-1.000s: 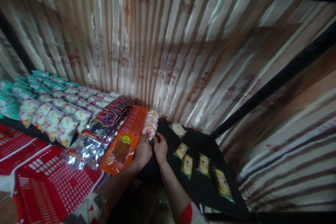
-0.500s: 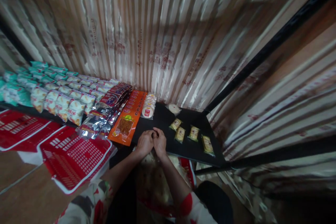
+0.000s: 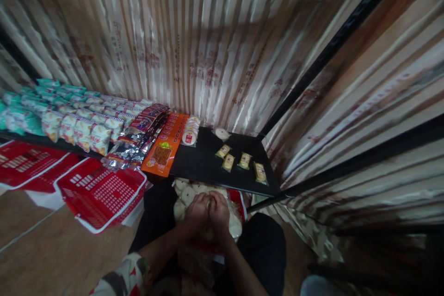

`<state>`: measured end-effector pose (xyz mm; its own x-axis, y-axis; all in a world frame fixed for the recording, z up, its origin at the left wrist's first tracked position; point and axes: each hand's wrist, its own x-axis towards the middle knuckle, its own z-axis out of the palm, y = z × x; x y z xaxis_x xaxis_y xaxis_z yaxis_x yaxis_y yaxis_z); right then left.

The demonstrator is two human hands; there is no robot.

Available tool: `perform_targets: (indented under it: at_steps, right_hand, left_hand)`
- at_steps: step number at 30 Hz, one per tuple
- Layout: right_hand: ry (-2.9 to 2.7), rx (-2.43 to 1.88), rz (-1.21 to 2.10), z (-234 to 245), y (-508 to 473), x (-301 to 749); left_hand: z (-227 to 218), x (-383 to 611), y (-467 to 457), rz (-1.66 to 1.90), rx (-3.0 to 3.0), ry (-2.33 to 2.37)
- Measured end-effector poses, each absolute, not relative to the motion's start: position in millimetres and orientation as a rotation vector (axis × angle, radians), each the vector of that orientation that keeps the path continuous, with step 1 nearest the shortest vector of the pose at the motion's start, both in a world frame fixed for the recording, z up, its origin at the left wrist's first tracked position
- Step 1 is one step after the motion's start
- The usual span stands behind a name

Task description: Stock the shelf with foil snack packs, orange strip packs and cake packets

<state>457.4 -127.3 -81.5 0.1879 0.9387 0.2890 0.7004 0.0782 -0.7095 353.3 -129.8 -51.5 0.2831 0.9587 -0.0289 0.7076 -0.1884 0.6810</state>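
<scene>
Though blurry, white packets (image 3: 184,193) (round) beneath fingers (image 3: 203,203)

Pale round packets (image 3: 183,193) heaped in red basket (image 3: 243,203) below black shelf (image 3: 204,164)

The left hand (image 3: 197,212) and right hand (image 3: 219,212) touch, fingers curled. The left arm (image 3: 163,246) and right arm (image 3: 240,269) converge from the near side.
</scene>
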Motion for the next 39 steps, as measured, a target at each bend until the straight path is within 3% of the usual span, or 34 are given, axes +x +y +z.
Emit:
perform_targets:
  at_steps: [8,21,28,33,39]
  right_hand:
    - [-1.696,-1.899,0.312,-98,-156,478]
    - [-1.632,-1.901,0.375,-109,-153,469]
    - [-1.837,-1.999,0.202,-95,-155,477]
    - [-1.995,-1.952,0.258,-87,-152,478]
    - [-1.661,-1.942,0.509,-85,-148,474]
  left_hand:
    - [-81,368,-163,0.236,1.918,1.534]
    - [-110,362,-165,0.259,1.933,1.463]
    - [-127,363,-165,0.362,1.898,1.446]
    - [-132,360,-164,0.394,1.877,1.427]
    - [-139,359,-164,0.419,1.909,1.430]
